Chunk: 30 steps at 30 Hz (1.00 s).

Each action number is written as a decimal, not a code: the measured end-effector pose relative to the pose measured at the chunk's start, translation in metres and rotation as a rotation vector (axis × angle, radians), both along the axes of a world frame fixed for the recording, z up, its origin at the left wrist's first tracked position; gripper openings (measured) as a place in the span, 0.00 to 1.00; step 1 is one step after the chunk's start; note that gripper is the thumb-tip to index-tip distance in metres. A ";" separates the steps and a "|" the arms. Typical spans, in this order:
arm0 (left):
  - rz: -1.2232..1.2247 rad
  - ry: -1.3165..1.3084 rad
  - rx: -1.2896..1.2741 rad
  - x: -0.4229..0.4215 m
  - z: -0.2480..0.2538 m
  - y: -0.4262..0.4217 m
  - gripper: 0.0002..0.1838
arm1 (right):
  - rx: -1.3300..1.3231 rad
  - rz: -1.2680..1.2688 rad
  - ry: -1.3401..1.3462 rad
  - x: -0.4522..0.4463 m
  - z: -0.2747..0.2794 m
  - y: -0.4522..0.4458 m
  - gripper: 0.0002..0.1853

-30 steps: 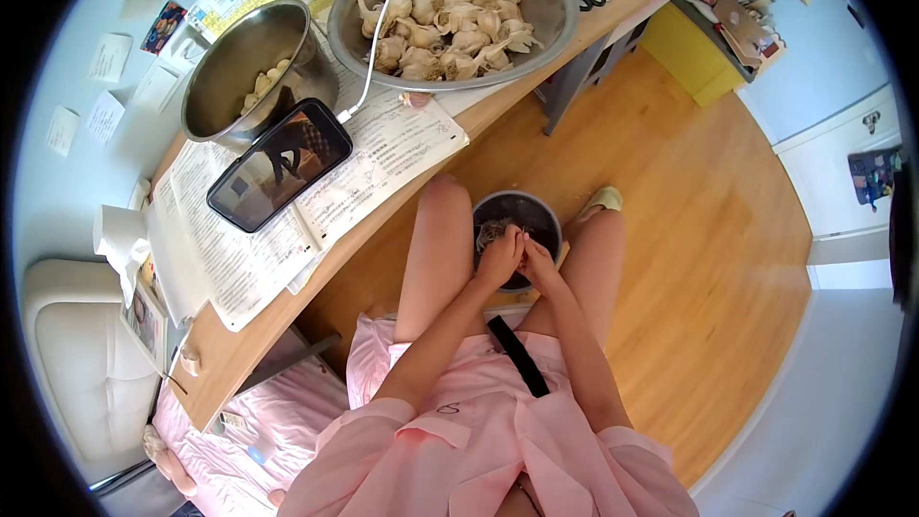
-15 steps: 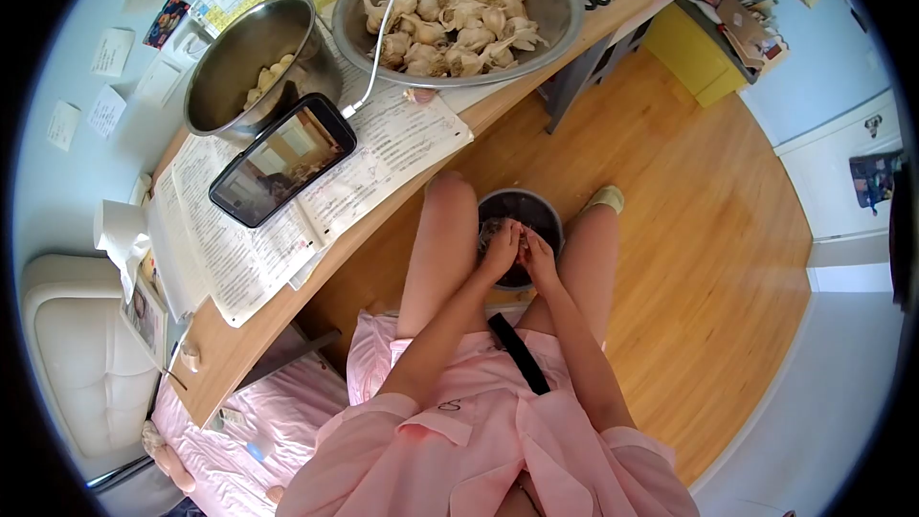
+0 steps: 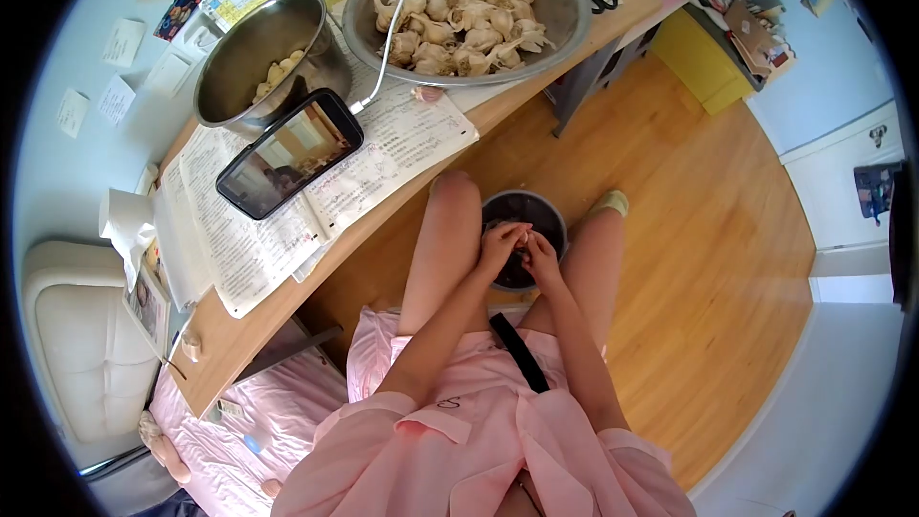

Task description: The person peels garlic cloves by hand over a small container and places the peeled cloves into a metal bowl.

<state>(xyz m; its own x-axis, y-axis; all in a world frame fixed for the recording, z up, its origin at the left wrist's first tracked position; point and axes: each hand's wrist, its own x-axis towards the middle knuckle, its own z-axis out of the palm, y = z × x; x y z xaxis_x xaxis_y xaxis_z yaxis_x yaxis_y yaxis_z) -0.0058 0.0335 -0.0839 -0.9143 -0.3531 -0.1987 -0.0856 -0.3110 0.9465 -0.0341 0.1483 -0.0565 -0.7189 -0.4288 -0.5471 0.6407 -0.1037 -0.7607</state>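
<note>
Between my knees, my left hand [image 3: 501, 246] and my right hand [image 3: 542, 258] meet over a dark bin [image 3: 526, 199] on the floor. Their fingertips are pinched together on a small pale garlic clove [image 3: 524, 240], partly hidden by the fingers. On the desk, a wide steel basin [image 3: 359, 33] holds several whole garlic bulbs [image 3: 469, 19]. Beside it, a deep steel pot [image 3: 225, 67] has peeled cloves [image 3: 278, 77] inside. A small reddish piece of garlic [image 3: 428, 94] lies on the paper near the basin.
A phone [image 3: 290, 153] with a white cable [image 3: 392, 29] leans against the pot. Written sheets [image 3: 383, 153] cover part of the desk [image 3: 230, 354]. A tissue pack [image 3: 126, 220] stands at the left, a yellow box [image 3: 699, 57] at the back right.
The view has shifted slightly. My fingers have moved a little around the clove, and my right hand sits slightly farther from the left. The basin and pot stay where they were.
</note>
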 end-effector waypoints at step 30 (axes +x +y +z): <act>-0.508 0.088 -1.096 -0.005 0.068 -0.036 0.06 | -0.074 0.024 0.142 -0.007 -0.012 0.003 0.12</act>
